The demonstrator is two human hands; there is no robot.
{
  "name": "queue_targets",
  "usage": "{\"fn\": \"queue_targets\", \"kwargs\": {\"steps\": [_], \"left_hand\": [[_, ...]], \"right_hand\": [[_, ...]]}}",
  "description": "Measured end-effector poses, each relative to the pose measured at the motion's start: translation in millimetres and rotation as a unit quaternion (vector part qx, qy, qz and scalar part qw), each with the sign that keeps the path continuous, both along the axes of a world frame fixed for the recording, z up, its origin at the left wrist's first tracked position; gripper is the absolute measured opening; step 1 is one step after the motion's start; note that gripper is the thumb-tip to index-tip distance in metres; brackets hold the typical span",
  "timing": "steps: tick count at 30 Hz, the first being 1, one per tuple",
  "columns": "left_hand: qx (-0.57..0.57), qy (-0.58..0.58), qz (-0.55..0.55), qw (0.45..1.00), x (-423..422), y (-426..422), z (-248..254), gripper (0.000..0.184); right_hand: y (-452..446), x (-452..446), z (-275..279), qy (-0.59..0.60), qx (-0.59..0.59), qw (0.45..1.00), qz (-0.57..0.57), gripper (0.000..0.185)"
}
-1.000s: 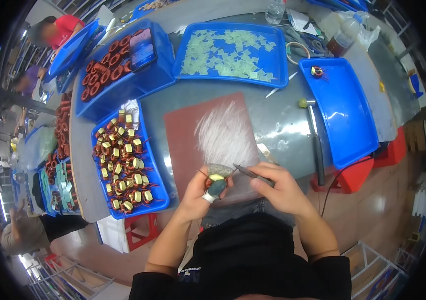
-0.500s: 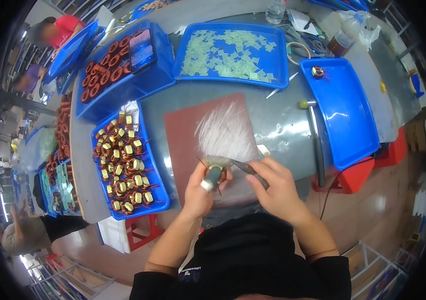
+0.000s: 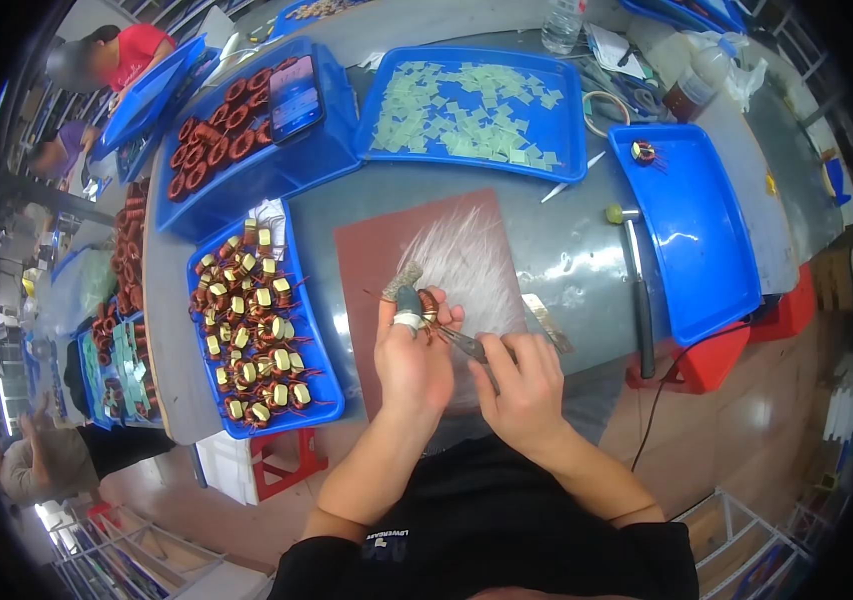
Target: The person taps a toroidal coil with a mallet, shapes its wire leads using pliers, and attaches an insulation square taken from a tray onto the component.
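The fingers of a worker's left hand curl around a small copper-coloured coil, a dark cover with a white band showing among them. The fingers of the right hand press around a pair of pliers, whose tip reaches the coil's wires; whether it grips one is too small to tell. The coil is held above a brown mat with a scuffed white patch, on a grey counter.

To the left, a blue tray carries rows of yellow-topped coils. Behind it, reddish rings fill a blue bin, a phone resting at its edge. Pale green squares lie scattered in a tray beyond the mat. To the right, a hammer lies beside another blue tray, which holds a single coil.
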State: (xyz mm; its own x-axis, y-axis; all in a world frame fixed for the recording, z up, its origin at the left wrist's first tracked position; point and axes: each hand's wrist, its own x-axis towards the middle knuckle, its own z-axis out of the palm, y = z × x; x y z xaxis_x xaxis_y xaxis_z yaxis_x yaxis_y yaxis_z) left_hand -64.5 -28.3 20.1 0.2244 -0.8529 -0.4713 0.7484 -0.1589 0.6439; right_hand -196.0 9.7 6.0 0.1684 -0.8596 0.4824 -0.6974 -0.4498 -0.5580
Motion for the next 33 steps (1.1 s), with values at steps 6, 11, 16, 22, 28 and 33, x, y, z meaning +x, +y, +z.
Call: {"fn": "queue_targets", "kwargs": {"steps": [6, 11, 16, 22, 28, 33], "left_hand": [[0.024, 0.085, 0.024, 0.996, 1, 0, 3, 0.024], [0.028, 0.127, 0.037, 0.991, 2, -2, 0, 0.021], [-0.08, -0.007, -0.017, 0.997, 8, 0, -4, 0.016], [-0.073, -0.294, -0.251, 0.92, 47, 16, -18, 0.054], [-0.089, -0.236, -0.343, 0.905, 41, 26, -11, 0.059], [-0.095, -0.192, -0.374, 0.902, 43, 24, -6, 0.058]], "right_hand": [[2, 3, -14, -0.031, 0.003, 0.999, -0.014, 0.032], [6, 6, -22, -0.054, 0.018, 0.998, -0.012, 0.033], [8, -4, -13, -0.066, 0.043, 0.997, -0.008, 0.039], [9, -34, 5, -0.165, 0.139, 0.976, 0.031, 0.035], [-30, -27, 25, -0.266, 0.186, 0.941, 0.093, 0.031], [-27, -29, 20, -0.353, 0.304, 0.881, 0.082, 0.019]]}}
